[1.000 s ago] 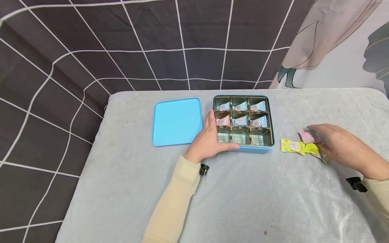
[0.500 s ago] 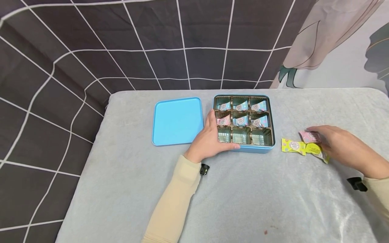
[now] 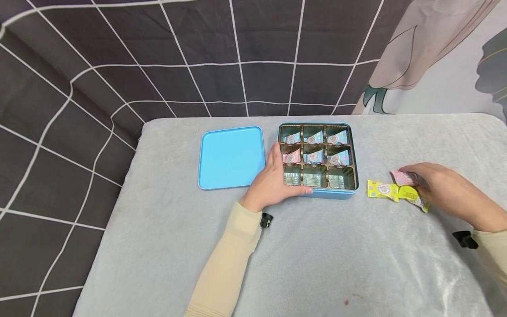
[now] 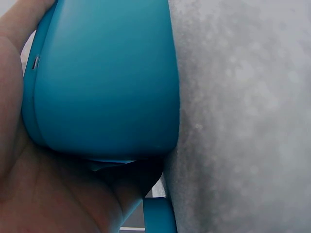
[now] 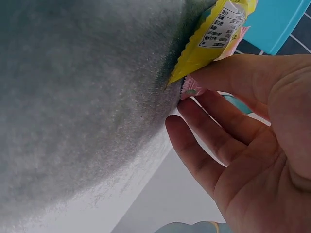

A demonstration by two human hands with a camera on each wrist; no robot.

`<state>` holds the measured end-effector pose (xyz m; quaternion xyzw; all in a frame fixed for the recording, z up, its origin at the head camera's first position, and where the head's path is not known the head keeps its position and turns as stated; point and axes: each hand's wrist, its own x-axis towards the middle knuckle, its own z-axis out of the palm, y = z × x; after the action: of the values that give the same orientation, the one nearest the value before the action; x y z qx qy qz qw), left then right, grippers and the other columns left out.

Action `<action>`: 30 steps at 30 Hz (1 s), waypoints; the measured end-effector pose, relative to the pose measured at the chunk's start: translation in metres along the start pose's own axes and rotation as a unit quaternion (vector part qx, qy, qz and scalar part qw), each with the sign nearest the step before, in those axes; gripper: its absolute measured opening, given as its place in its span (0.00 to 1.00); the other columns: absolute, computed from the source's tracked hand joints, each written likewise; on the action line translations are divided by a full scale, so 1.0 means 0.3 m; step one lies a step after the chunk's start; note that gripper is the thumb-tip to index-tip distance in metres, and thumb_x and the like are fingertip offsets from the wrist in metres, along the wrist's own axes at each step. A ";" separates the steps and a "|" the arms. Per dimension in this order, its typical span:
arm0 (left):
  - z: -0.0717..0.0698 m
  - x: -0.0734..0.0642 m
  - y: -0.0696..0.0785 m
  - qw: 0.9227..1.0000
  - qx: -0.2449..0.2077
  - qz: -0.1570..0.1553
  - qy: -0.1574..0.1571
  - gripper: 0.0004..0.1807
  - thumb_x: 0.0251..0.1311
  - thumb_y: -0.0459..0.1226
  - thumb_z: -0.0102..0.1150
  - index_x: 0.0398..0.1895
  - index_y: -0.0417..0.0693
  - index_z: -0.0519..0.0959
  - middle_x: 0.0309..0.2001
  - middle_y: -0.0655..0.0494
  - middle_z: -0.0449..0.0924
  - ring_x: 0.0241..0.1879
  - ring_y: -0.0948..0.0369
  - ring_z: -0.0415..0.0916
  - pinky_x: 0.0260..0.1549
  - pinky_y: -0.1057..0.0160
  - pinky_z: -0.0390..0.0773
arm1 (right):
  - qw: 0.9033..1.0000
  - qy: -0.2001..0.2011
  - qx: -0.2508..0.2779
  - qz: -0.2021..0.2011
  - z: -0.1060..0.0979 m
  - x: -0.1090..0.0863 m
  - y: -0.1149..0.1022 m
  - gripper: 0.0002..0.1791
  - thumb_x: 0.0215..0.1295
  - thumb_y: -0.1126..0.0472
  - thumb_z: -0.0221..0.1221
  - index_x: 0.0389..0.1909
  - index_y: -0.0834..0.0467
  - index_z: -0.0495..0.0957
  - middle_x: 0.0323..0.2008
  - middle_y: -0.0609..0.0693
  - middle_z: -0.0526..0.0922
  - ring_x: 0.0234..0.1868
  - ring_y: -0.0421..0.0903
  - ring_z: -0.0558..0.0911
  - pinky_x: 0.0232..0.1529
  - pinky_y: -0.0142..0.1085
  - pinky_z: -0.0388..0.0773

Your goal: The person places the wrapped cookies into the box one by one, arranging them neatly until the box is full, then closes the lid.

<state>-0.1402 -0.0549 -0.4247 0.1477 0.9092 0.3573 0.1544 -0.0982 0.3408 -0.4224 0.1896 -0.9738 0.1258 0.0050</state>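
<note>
Where the right hand (image 3: 451, 193) pinches, pink candy (image 3: 405, 178) at fingertips

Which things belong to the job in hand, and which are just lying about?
Likely job things:
left hand, holding blue tin
blue packets inside
right hand, pinching pink packet
yellow packets

Likely incidental:
blue lid, beside tin
dark gridded cloth

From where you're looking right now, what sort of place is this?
Probably a corner of a room, perhaps at home: a cloth-covered table, dark checked fabric behind it, and an open box of sweets.
</note>
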 end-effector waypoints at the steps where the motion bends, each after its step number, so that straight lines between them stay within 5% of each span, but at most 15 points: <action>1: 0.000 0.000 0.000 1.000 0.001 0.000 0.000 0.77 0.46 0.69 0.69 0.79 0.52 0.20 0.81 0.54 0.20 0.77 0.52 0.48 0.47 0.54 0.79 | 1.000 0.002 0.000 -0.002 0.000 0.001 0.001 0.24 0.52 0.78 0.67 0.53 0.70 0.79 0.46 0.66 0.82 0.48 0.64 0.80 0.47 0.56 0.73; 30: -0.005 -0.001 0.005 1.000 0.003 -0.002 -0.003 0.77 0.46 0.69 0.69 0.79 0.51 0.21 0.81 0.54 0.20 0.78 0.54 0.42 0.55 0.52 0.76 | 1.000 0.006 -0.013 0.018 -0.010 0.008 -0.010 0.26 0.52 0.75 0.68 0.54 0.71 0.77 0.45 0.68 0.82 0.44 0.62 0.80 0.44 0.59 0.73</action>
<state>-0.1403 -0.0548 -0.4224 0.1479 0.9101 0.3536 0.1575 -0.0995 0.3379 -0.4188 0.1713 -0.9785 0.1144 0.0110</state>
